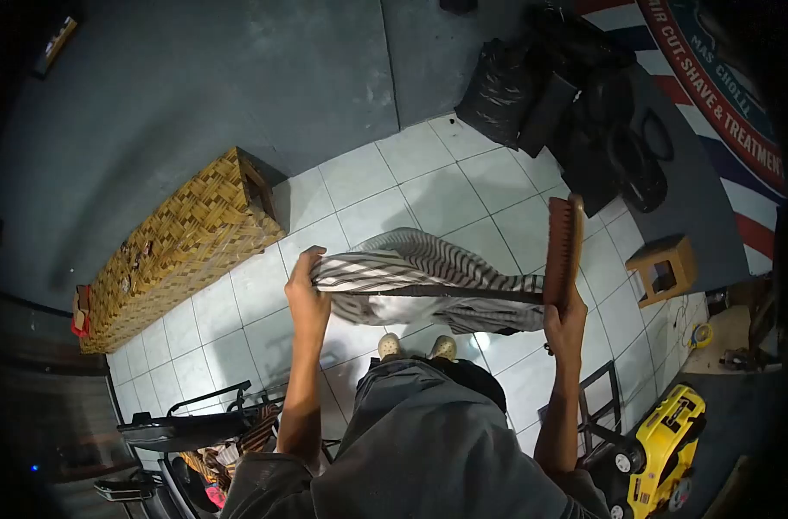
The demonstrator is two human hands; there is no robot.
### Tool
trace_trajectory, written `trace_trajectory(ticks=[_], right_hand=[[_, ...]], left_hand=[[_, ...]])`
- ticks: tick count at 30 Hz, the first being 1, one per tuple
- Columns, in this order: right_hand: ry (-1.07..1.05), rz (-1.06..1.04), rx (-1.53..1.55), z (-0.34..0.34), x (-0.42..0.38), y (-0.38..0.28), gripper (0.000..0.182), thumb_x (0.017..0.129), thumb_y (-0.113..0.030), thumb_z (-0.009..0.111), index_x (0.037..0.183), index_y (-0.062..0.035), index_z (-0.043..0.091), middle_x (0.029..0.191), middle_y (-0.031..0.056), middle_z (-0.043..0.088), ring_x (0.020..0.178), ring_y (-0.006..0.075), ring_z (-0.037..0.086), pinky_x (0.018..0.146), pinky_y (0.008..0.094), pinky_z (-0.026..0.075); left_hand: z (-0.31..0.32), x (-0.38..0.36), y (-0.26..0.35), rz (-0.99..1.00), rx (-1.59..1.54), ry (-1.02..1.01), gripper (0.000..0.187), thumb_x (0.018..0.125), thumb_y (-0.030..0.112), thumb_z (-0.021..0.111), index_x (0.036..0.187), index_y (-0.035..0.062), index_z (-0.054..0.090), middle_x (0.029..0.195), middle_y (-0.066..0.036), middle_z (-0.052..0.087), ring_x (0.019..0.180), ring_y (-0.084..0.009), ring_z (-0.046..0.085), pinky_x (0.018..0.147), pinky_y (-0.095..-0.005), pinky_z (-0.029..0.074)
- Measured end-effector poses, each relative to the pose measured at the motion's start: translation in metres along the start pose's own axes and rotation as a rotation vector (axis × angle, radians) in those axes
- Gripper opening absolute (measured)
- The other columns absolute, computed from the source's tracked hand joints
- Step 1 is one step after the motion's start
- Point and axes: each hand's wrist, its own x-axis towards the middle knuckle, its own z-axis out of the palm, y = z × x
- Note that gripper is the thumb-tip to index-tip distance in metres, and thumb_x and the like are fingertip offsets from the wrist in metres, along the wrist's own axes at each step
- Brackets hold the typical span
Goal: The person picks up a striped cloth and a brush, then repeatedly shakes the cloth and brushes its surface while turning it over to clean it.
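Note:
A black-and-white striped barber cape (394, 268) is stretched between my hands above the floor, with a dark band along its near edge and loose folds hanging below. My left hand (308, 290) is closed on the left end of the cape. With my right hand (567, 324) I grip a brush (564, 246) that has reddish-brown bristles and a wooden back; it points upward. The cape's right end meets that same hand and is pinched there too. The fingers under the brush are partly hidden.
A woven-pattern long box (186, 242) stands along the wall at left. Black bags (502, 91) and dark items pile up at the upper right, near a small brown stool (662, 268). A yellow toy car (666, 450) is lower right. A black chair (195, 428) is lower left.

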Motion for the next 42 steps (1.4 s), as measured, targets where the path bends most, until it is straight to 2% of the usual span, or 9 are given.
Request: trace_trajectory(ticks=[5,9,17,22,24,29,30,36,42], right_hand=[[-0.59,0.042,-0.38,-0.003,-0.04,0.048,0.031,0.065,-0.017,0.064,0.094,-0.0049,0.061,0.077,0.0161,0.063,0.07,0.0283,0.063,0.062,0.0375,0.049],[-0.946,0.239,-0.763,0.022,-0.131,0.147,0.031,0.066,-0.029,0.068,0.091,-0.0135,0.059,0.079,0.0147,0.063,0.072,0.0341,0.061,0.063,0.0441,0.049],[-0.286,0.356,-0.39,0.107,-0.137,0.21,0.043,0.06,-0.017,0.074,0.09,-0.0017,0.048,0.075,0.021,0.058,0.07,0.041,0.057,0.058,0.0475,0.045],[0.196,-0.106,-0.467,0.033,0.034,0.113,0.029,0.068,0.003,0.056,0.096,-0.0014,0.05,0.089,0.0172,0.051,0.082,0.0357,0.051,0.067,0.0408,0.042],[0.442,-0.161,-0.411,-0.003,0.078,0.054,0.039,0.062,0.006,0.058,0.099,0.0004,0.05,0.092,0.017,0.051,0.087,0.0351,0.05,0.073,0.0395,0.043],[0.529,-0.408,0.615,-0.033,0.072,-0.015,0.039,0.074,0.006,0.052,0.112,0.0018,0.046,0.117,0.0134,0.048,0.111,0.0218,0.046,0.096,0.0313,0.034],[0.583,-0.366,0.1,-0.021,0.054,-0.007,0.033,0.082,-0.002,0.044,0.115,0.0036,0.045,0.123,0.0134,0.046,0.112,0.0212,0.045,0.098,0.0306,0.033],[-0.202,0.243,-0.387,0.086,-0.128,0.177,0.023,0.077,0.003,0.045,0.099,0.0032,0.047,0.097,0.0248,0.052,0.083,0.0434,0.054,0.068,0.0471,0.045],[-0.051,0.686,-0.468,0.097,-0.22,0.194,0.019,0.078,-0.018,0.052,0.086,-0.0003,0.05,0.092,0.0209,0.053,0.08,0.0399,0.055,0.069,0.0477,0.045]], left_hand=[[-0.009,-0.055,-0.056,0.213,0.124,-0.87,0.056,0.066,0.013,0.065,0.117,0.0024,0.046,0.094,-0.017,0.062,0.083,-0.0268,0.062,0.07,-0.0323,0.048],[-0.025,-0.099,-0.096,-0.269,0.222,-1.636,0.031,0.078,0.017,0.051,0.104,0.0022,0.057,0.097,-0.019,0.059,0.08,-0.0242,0.056,0.072,-0.0364,0.045],[0.058,-0.135,-0.152,-0.613,-0.217,-1.097,0.052,0.082,0.033,0.054,0.118,-0.0035,0.046,0.108,-0.018,0.055,0.097,-0.0231,0.053,0.081,-0.0321,0.043],[0.066,0.037,-0.082,0.37,-0.085,-1.099,0.057,0.06,0.014,0.07,0.113,0.0064,0.05,0.092,-0.011,0.063,0.082,-0.0214,0.059,0.081,-0.0327,0.046],[0.037,0.09,-0.008,0.302,0.541,-0.724,0.053,0.061,0.005,0.063,0.114,0.0072,0.054,0.08,-0.019,0.061,0.067,-0.0333,0.06,0.068,-0.038,0.049],[0.001,0.07,0.096,0.468,0.079,0.016,0.058,0.07,0.005,0.065,0.125,0.0084,0.046,0.108,-0.013,0.059,0.078,-0.0191,0.065,0.07,-0.0307,0.052],[0.001,0.052,0.094,0.459,0.09,0.118,0.058,0.071,0.004,0.065,0.126,0.0092,0.046,0.113,-0.011,0.058,0.081,-0.0158,0.064,0.072,-0.0285,0.052],[0.031,-0.155,-0.17,-0.087,0.416,-1.209,0.018,0.073,0.012,0.055,0.084,-0.0022,0.058,0.078,-0.022,0.06,0.077,-0.0359,0.06,0.066,-0.0451,0.046],[0.02,-0.169,-0.132,-0.184,0.264,-1.161,0.022,0.078,0.013,0.054,0.095,-0.0005,0.058,0.09,-0.024,0.059,0.086,-0.038,0.057,0.075,-0.0432,0.044]])
